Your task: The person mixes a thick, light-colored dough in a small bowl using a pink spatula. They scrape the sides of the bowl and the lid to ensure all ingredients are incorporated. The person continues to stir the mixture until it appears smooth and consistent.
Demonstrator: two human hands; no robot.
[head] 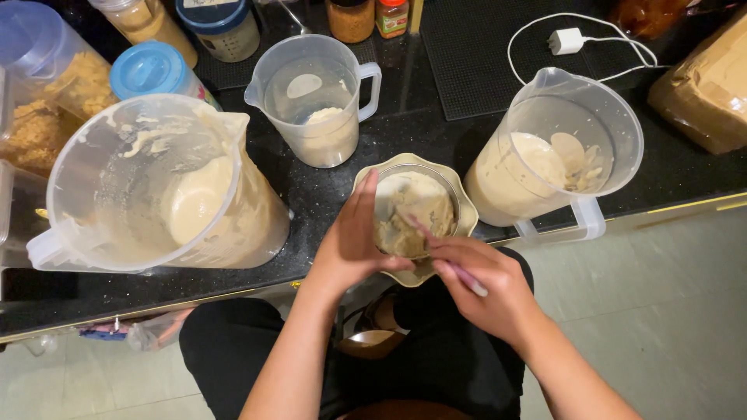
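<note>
Right hand [486, 284] pinched a pink stick [451, 260] w/ fingers closed; left hand [354, 245] curled round a glass cup [412, 210] at its 9 o'clock, on a cream dish [467, 206], counter edge. Paste looked thick, sticky; glass prob. slippery, fragile — grip the wall.

A brown taped parcel [704, 93] sits far right; a red-labelled spice jar [391, 17] stands at the counter's back.
</note>
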